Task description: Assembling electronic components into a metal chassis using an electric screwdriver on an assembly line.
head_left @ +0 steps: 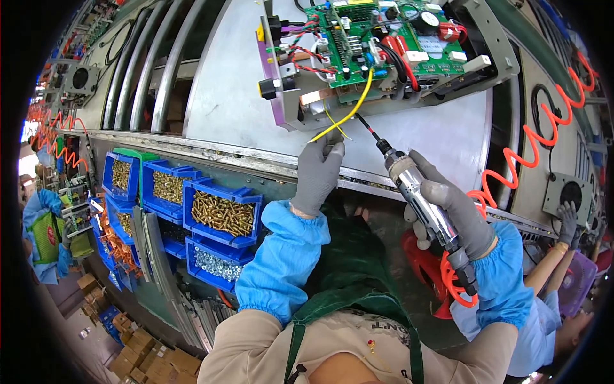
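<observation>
My left hand [320,171], in a grey glove, pinches a yellow wire [359,105] near its loose end. This wire hangs from the green circuit board [358,54] of an open metal-framed unit with a purple end panel [272,83]. A thinner yellow wire crosses it just above my fingertips. Wrapped around a silver pneumatic screwdriver [409,176] is my right hand [457,208], also gloved. Its long dark bit [366,125] points up and left, with the tip close to the lower edge of the unit's chassis. Whether the tip touches anything is too small to tell.
Blue bins hold brass-coloured screws [220,213] and silver nuts or washers [217,262] at left. The unit rests on a pale metal plate [224,83] beside conveyor rollers [150,70]. A coiled orange air hose [511,157] runs at right, near a co-worker's gloved hand [567,221].
</observation>
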The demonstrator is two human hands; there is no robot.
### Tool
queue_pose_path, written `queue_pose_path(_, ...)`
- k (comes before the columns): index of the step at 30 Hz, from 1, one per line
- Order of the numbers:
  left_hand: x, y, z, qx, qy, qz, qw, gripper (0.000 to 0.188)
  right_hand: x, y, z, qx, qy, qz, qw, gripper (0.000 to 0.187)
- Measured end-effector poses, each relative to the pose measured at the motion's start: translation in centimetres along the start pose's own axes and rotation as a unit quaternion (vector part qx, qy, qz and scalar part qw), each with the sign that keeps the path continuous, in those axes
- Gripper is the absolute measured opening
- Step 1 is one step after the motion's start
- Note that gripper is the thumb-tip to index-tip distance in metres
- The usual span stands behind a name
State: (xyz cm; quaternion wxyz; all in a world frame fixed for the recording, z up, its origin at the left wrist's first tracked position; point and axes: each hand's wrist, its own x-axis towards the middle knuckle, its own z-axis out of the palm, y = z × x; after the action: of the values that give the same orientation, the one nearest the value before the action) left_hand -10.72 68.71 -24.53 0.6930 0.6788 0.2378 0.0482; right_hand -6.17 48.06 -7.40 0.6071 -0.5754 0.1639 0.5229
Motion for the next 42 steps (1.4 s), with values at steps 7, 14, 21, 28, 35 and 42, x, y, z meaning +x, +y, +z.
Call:
queue_pose_path(7, -0.1, 0.6, -0.7, -0.092, -0.022, -0.059, 0.994, 0.029, 0.4, -1.4, 1.6, -0.051, 0.036, 0.015, 0.998, 0.079)
queue_pose_path(14, 0.2, 1.7, -0.5, -0.273, 0.004, -0.155, 0.949, 0.030, -1.2, 1.9, 1.2, 0.032, -0.044, -0.014, 0.998, 0.097)
queue_pose_path(21, 0.3, 0.9, 0.3, -0.499, -0.047, -0.209, 0.840, 0.025, -1.7, 6.6, 0.3, 0.065, -0.071, -0.021, 0.995, 0.106)
queue_pose_path(28, 0.3, 0.3, 0.0, -0.507, -0.081, -0.234, 0.825, 0.020, -1.6, 9.8, -0.9, 0.027, -0.067, -0.050, 0.996, 0.104)
queue_pose_path(35, -0.3, 1.0, 0.4, -0.357, -0.089, -0.194, 0.909, 0.027, -1.2, 12.0, -1.7, -0.025, -0.074, -0.089, 0.993, 0.101)
queue_pose_path(42, -0.6, 1.9, 0.8, -0.244, -0.024, -0.203, 0.948, 0.030, -0.6, 12.7, -1.5, -0.067, -0.059, -0.097, 0.991, 0.105)
